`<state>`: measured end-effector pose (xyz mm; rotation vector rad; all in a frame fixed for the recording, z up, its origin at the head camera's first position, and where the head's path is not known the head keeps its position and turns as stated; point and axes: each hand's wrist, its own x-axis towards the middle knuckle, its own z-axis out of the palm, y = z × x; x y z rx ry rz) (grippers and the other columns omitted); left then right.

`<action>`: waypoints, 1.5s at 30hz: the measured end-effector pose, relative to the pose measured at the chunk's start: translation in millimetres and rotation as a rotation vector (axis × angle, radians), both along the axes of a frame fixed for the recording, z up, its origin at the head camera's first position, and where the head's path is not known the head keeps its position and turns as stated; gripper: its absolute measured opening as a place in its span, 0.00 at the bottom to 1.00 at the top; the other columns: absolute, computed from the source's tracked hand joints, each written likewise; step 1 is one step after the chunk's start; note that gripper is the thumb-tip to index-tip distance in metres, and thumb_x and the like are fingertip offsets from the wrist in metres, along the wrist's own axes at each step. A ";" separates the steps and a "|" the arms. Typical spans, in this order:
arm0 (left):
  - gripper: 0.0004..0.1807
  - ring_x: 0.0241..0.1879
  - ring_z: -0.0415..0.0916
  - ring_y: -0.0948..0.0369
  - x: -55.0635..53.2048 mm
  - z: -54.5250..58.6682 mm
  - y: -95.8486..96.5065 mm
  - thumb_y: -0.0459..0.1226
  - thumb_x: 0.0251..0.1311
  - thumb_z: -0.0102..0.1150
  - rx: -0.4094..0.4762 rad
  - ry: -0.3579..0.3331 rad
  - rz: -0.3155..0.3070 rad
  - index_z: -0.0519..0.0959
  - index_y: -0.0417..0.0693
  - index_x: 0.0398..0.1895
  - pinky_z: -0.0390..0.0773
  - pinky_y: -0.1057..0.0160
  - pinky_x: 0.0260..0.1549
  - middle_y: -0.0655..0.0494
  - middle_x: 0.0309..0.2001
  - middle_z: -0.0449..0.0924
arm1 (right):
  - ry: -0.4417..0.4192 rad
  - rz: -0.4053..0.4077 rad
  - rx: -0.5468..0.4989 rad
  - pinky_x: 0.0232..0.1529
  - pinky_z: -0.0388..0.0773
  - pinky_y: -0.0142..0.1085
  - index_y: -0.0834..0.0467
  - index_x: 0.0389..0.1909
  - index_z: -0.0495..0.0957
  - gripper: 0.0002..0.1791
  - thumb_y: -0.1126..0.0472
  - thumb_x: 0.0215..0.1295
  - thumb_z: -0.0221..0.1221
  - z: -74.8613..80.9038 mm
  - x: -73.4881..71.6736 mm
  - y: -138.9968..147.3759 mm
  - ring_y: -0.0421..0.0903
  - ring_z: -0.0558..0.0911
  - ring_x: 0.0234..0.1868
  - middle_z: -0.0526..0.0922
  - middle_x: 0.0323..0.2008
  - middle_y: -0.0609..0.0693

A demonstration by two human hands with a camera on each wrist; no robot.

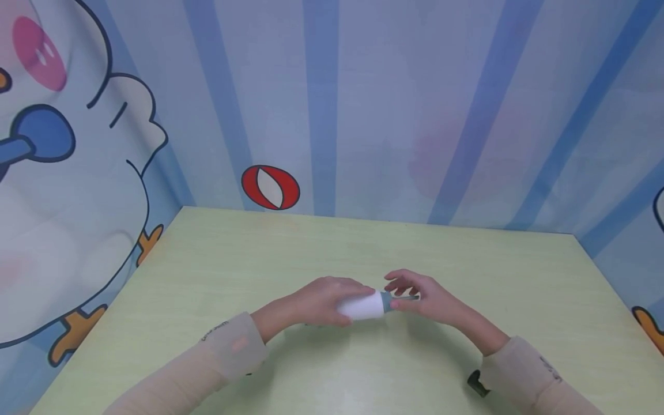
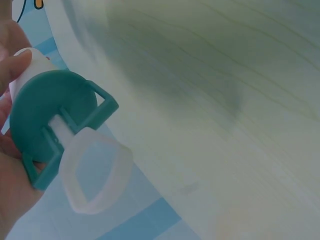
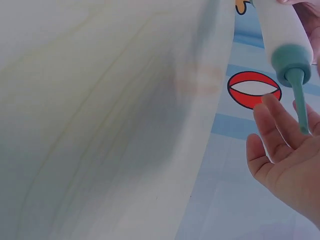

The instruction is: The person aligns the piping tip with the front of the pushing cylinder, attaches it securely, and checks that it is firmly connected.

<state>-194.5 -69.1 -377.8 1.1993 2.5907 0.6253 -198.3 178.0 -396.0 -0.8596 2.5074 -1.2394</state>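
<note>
My left hand is wrapped around the body of a white squeeze bottle, held tilted on its side over the table. A teal collar and a long thin teal nozzle point towards my right hand. That hand's fingers are spread and loosely bent around the nozzle. Its thumb lies close to the collar; whether it touches I cannot tell. In the left wrist view, the bottle's other end shows a teal disc with two brackets and a white loop hanging from it.
The pale yellow-green table spreads beneath both hands. Behind it hangs a blue striped backdrop with printed cartoon figures and a red-and-white ball. Light sleeves cover both forearms; a small dark piece sits by the right cuff.
</note>
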 end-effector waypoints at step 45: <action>0.32 0.48 0.70 0.63 0.8 -3.8 2.0 0.40 0.48 0.63 0.028 -0.041 0.014 0.67 0.57 0.60 0.71 0.66 0.41 0.60 0.55 0.72 | 0.058 -0.017 0.007 0.40 0.74 0.35 0.57 0.39 0.75 0.14 0.57 0.53 0.61 -4.1 9.5 -2.2 0.41 0.77 0.38 0.80 0.36 0.49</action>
